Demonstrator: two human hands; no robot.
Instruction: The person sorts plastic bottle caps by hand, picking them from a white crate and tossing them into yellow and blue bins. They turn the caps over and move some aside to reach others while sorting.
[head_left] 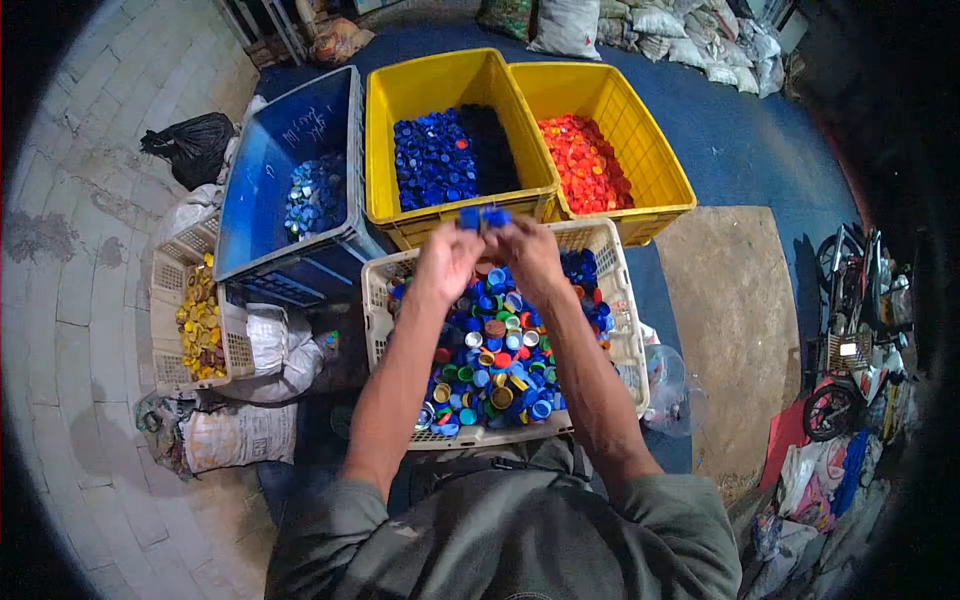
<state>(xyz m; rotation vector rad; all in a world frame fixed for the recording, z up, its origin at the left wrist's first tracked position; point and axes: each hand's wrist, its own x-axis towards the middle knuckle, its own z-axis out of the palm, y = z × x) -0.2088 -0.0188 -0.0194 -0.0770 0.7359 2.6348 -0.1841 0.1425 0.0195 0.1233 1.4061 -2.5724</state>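
Both hands are raised over the far rim of the basket (pixel 625 330), side by side and nearly touching. The left hand (pixel 447 258) and right hand (pixel 528 252) each have their grip pinched shut on blue caps (pixel 470 216), held at the fingertips just above that rim. Directly beyond the basket stands a yellow crate (pixel 420 85) with a pile of like colour. A red-cap crate (pixel 640 130) lies beyond to the right and a blue crate (pixel 280 160) beyond to the left. As I judge it, the sorting goes best with a firm pinch until the caps are past the rim and over the matching pile. Then part both grips together and low, so that none bounce back among the mixed caps (pixel 495 360).
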